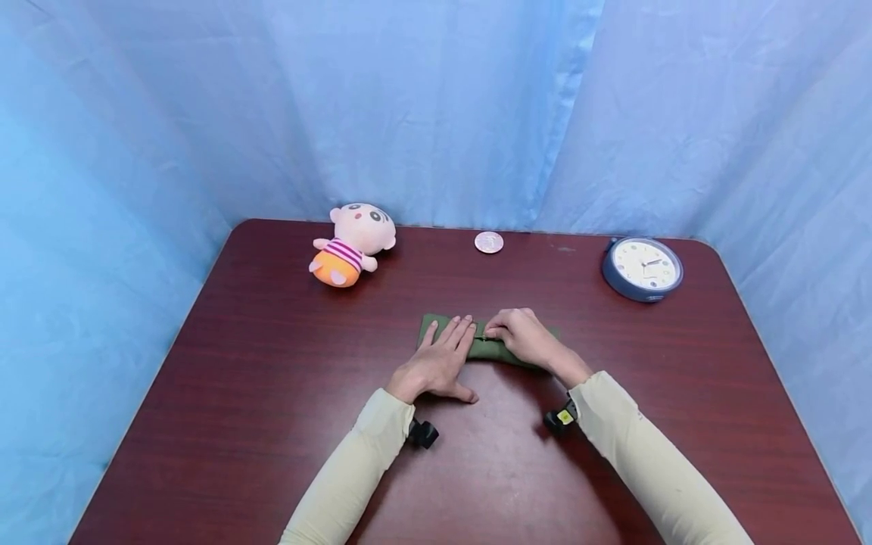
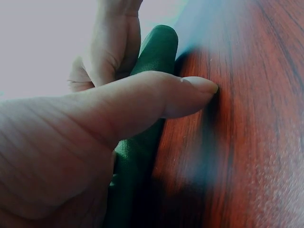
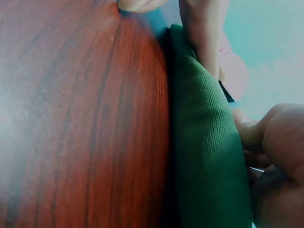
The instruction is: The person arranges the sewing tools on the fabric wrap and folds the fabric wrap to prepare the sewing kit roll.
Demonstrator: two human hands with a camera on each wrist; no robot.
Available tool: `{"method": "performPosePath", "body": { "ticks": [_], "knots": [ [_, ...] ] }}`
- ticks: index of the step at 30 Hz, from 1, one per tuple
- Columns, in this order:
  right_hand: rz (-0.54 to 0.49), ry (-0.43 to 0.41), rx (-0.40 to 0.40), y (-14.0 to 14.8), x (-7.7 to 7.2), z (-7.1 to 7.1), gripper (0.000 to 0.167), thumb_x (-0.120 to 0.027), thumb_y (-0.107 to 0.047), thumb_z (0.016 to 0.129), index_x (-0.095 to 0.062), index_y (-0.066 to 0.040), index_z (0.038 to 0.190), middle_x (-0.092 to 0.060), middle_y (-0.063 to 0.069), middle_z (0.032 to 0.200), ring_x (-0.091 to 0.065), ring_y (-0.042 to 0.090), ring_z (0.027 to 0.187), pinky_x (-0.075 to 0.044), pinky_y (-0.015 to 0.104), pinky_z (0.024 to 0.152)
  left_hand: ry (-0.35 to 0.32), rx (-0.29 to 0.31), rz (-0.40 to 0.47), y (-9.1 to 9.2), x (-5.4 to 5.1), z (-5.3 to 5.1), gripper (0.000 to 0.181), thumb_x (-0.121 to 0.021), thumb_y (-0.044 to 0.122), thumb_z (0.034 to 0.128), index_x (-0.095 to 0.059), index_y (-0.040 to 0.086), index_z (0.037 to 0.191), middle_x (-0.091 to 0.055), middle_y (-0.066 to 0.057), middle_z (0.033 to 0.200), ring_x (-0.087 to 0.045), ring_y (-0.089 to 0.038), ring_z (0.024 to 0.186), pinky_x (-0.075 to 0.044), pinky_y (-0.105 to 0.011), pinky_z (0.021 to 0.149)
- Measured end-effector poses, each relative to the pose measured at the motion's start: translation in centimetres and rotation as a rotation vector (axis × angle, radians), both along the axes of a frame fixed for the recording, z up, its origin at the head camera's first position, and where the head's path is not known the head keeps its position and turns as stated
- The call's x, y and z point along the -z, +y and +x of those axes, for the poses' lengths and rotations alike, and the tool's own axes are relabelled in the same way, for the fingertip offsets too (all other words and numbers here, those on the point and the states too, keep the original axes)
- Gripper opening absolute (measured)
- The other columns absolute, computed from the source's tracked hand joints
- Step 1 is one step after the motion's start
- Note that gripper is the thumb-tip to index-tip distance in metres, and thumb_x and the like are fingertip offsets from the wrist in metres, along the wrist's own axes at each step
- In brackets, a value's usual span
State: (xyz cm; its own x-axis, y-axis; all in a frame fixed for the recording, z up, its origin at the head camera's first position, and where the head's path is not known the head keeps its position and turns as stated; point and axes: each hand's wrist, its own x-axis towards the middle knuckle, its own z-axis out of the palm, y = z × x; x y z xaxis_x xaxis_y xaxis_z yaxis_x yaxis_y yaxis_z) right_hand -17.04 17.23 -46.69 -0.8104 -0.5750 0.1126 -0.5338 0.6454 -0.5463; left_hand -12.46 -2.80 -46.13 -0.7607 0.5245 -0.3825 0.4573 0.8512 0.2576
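A long, narrow green fabric pouch [image 1: 493, 351] lies flat across the middle of the table. Spread over its left part, my left hand [image 1: 441, 363] presses down with straight fingers; in the left wrist view its thumb [image 2: 142, 97] sticks out past the pouch's near edge, over the wood. My right hand [image 1: 526, 336] pinches a small zipper pull [image 1: 484, 338] near the pouch's middle, close to the left fingertips. From the right wrist view, the pouch's thick front side [image 3: 209, 152] hides most of what the right fingers [image 3: 280, 133] hold.
A plush doll [image 1: 344, 246] in a striped top lies at the back left. Near the back edge is a small round disc [image 1: 488, 242], with a blue-rimmed clock [image 1: 643, 269] at the back right. Light blue curtains [image 1: 422, 113] surround the dark red table [image 1: 259, 424].
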Motion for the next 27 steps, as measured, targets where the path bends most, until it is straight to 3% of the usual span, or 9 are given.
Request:
{"method": "performPosePath", "body": {
  "ticks": [8,15,18,23,27],
  "knots": [
    [-0.023,0.036,0.018,-0.1,0.4,0.2,0.009,-0.070,-0.009,0.091,-0.078,-0.006,0.087,-0.076,0.004,0.084,-0.073,0.021,0.084,-0.058,0.040,0.079,0.010,0.000,0.013,0.0,0.0,0.1,0.118,-0.073,0.063,0.0810,-0.008,0.006,0.162,-0.004,-0.010,0.172,-0.005,-0.025,0.160,-0.009,-0.053,0.128],
    [0.045,0.118,-0.110,0.2,-0.2,0.4,0.011,-0.068,-0.007,0.093,-0.078,-0.005,0.093,-0.072,0.005,0.087,-0.070,0.019,0.082,-0.057,0.037,0.077,0.002,0.001,0.002,0.0,0.0,0.0,0.118,-0.072,0.063,0.0823,-0.006,0.007,0.162,-0.002,-0.009,0.172,-0.003,-0.024,0.160,-0.008,-0.053,0.129],
    [0.124,0.146,-0.167,0.1,-0.9,1.0,0.014,-0.072,-0.017,0.091,-0.078,-0.006,0.097,-0.068,0.004,0.088,-0.064,0.017,0.081,-0.055,0.036,0.075,-0.005,0.002,-0.003,0.0,0.0,0.0,0.118,-0.071,0.063,0.0827,-0.005,0.007,0.162,-0.001,-0.009,0.172,-0.002,-0.024,0.160,-0.007,-0.053,0.129],
    [0.318,0.372,-0.230,-0.6,-1.3,2.0,0.033,-0.084,-0.032,0.079,-0.076,-0.005,0.097,-0.064,0.006,0.089,-0.057,0.021,0.082,-0.052,0.035,0.076,-0.010,0.000,-0.006,-0.1,0.0,0.0,0.118,-0.070,0.063,0.0831,-0.004,0.007,0.162,0.000,-0.009,0.172,-0.001,-0.024,0.160,-0.006,-0.053,0.129],
    [0.412,0.570,-0.246,-1.1,-1.0,2.6,0.034,-0.086,-0.032,0.076,-0.074,-0.003,0.089,-0.064,0.006,0.084,-0.054,0.023,0.077,-0.048,0.034,0.074,-0.008,0.003,-0.009,-0.1,0.0,0.0,0.117,-0.070,0.063,0.0830,-0.004,0.007,0.162,0.000,-0.008,0.172,-0.001,-0.024,0.160,-0.007,-0.052,0.129]
  ]
}}
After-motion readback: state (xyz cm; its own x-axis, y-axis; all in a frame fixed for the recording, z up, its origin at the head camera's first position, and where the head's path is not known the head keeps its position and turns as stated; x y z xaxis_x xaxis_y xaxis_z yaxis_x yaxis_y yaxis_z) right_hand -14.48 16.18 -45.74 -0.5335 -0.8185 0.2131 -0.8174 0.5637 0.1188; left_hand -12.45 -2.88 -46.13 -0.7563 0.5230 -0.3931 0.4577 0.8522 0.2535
